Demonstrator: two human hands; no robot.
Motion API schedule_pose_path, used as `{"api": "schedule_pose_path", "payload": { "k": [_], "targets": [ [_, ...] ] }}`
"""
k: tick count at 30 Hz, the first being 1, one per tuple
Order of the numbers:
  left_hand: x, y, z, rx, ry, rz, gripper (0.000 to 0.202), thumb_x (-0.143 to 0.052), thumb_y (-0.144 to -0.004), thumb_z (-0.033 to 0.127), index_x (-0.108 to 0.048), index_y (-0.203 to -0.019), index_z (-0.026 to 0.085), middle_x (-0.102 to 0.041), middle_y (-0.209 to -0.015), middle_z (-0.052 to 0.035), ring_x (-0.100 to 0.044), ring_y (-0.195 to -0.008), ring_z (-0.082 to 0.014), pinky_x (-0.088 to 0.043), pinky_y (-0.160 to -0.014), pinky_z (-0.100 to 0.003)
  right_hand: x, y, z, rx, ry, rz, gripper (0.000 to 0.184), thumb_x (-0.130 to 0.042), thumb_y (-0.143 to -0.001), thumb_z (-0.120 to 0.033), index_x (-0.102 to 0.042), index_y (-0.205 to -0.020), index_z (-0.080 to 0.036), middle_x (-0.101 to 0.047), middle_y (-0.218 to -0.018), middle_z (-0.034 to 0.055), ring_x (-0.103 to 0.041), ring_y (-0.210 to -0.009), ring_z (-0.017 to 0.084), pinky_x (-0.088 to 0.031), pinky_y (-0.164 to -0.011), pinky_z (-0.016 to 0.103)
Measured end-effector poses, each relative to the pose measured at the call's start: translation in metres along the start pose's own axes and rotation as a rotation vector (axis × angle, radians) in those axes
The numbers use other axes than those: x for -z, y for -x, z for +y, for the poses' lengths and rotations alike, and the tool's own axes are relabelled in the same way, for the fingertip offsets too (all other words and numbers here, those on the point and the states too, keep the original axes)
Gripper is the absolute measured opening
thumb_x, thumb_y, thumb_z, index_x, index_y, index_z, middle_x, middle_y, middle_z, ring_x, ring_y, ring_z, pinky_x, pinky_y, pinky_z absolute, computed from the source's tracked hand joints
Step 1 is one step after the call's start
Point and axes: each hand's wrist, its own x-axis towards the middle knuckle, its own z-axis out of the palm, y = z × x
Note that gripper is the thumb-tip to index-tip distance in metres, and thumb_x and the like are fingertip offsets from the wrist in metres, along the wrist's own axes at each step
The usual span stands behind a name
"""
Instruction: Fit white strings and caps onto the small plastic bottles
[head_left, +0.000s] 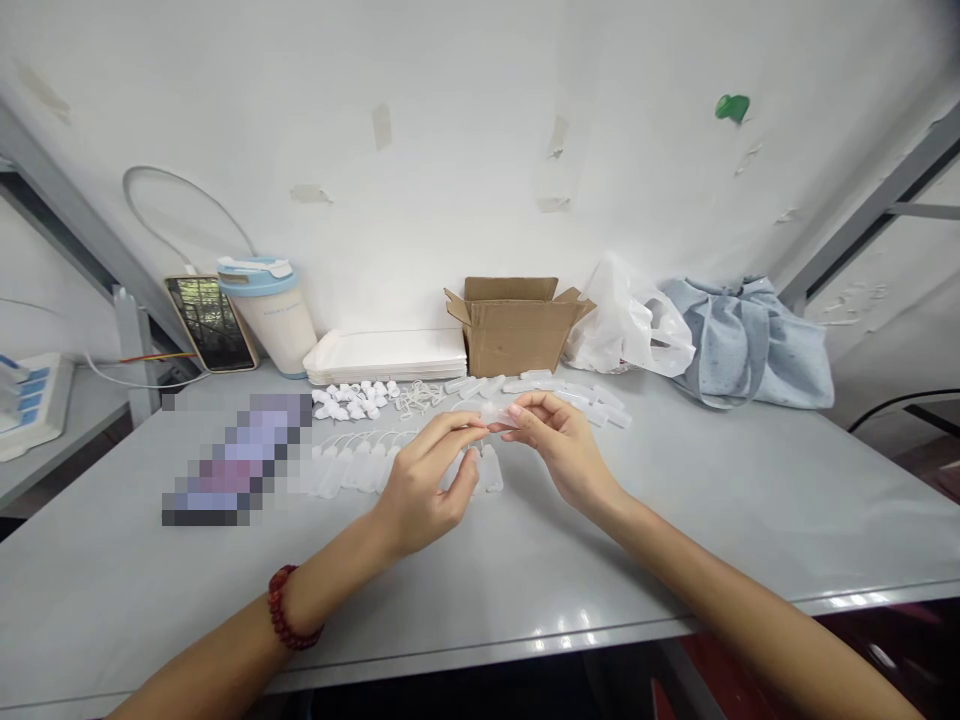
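Above the middle of the table, a small translucent plastic sleeve [495,414] is held between my two hands. My right hand [564,445] pinches its right end between thumb and fingers. My left hand [431,480] has its fingertips closed at the left end, with the thumb bent lower down; the exact grip there is partly hidden. Below and left of the hands lies a row of similar translucent pieces with thin loops [364,468]. Behind them are a pile of small white plastic caps [356,400], some loose clear loops [420,398] and several loose translucent sleeves [536,382].
Along the wall stand a phone [214,322], a tumbler [270,315], a stack of white trays [390,355], an open cardboard box [517,338], a white plastic bag [630,320] and a blue cloth bag [787,350]. A blurred-out flat device [240,455] lies left on the grey table [735,490].
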Motion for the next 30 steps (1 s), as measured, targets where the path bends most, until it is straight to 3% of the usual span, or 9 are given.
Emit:
{"api": "schedule_pose_path", "payload": {
  "k": [8,11,15,20,26,30],
  "targets": [
    [0.0,0.0001,-0.0042,-0.148,-0.056,0.012,0.027,-0.051,-0.077,-0.002,-0.059,-0.1,0.01,-0.061,-0.095,-0.0124,-0.057,-0.094,-0.0215,-0.05,-0.081,-0.039,0.0016,-0.0022,0.0005,-0.117,-0.06,-0.121,0.027,-0.062,-0.08,-0.042,-0.052,-0.083,-0.018,-0.065,-0.058,-0.0008,-0.064,-0.052,0.012,-0.048,-0.054,0.024],
    [-0.0001,-0.0005,-0.0041,-0.155,-0.07,0.028,0.027,-0.053,-0.077,0.0,-0.058,-0.101,0.012,-0.062,-0.093,-0.0111,-0.057,-0.092,-0.0212,-0.05,-0.079,-0.038,0.0014,-0.0016,0.0007,-0.119,-0.031,-0.151,0.028,-0.06,-0.081,-0.044,-0.051,-0.082,-0.018,-0.064,-0.061,-0.0007,-0.059,-0.047,0.011,-0.046,-0.05,0.023],
    [0.0002,-0.002,-0.0041,-0.138,-0.097,0.054,0.027,-0.056,-0.079,0.003,-0.057,-0.104,0.012,-0.063,-0.092,-0.0102,-0.057,-0.092,-0.0214,-0.05,-0.08,-0.039,0.0007,0.0004,-0.0008,-0.099,0.052,-0.232,0.026,-0.058,-0.082,-0.044,-0.051,-0.084,-0.019,-0.063,-0.064,-0.0016,-0.054,-0.045,0.009,-0.044,-0.049,0.023],
    [0.0004,-0.0038,-0.0035,-0.128,-0.105,0.031,0.024,-0.055,-0.079,0.004,-0.057,-0.102,0.011,-0.062,-0.093,-0.0115,-0.057,-0.093,-0.022,-0.049,-0.082,-0.04,-0.0002,0.0034,-0.0035,-0.064,0.127,-0.337,0.031,-0.057,-0.083,-0.042,-0.048,-0.102,-0.02,-0.063,-0.064,-0.003,-0.054,-0.047,0.009,-0.043,-0.052,0.024],
    [0.0017,-0.0027,-0.0019,-0.107,-0.121,0.039,0.027,-0.053,-0.079,0.002,-0.057,-0.104,0.011,-0.061,-0.096,-0.0122,-0.056,-0.096,-0.0223,-0.05,-0.082,-0.04,-0.0015,0.0038,-0.0018,-0.031,0.119,-0.324,0.031,-0.056,-0.084,-0.043,-0.045,-0.103,-0.021,-0.063,-0.068,-0.0021,-0.054,-0.049,0.01,-0.043,-0.05,0.025],
    [0.0019,-0.0034,-0.0008,-0.079,-0.12,0.057,0.035,-0.052,-0.079,0.002,-0.054,-0.113,0.011,-0.058,-0.111,-0.0158,-0.054,-0.106,-0.0243,-0.049,-0.087,-0.043,-0.002,0.0043,-0.0014,-0.026,0.104,-0.344,0.03,-0.054,-0.086,-0.042,-0.045,-0.104,-0.021,-0.063,-0.071,-0.0011,-0.056,-0.051,0.01,-0.043,-0.051,0.024]
  ]
}}
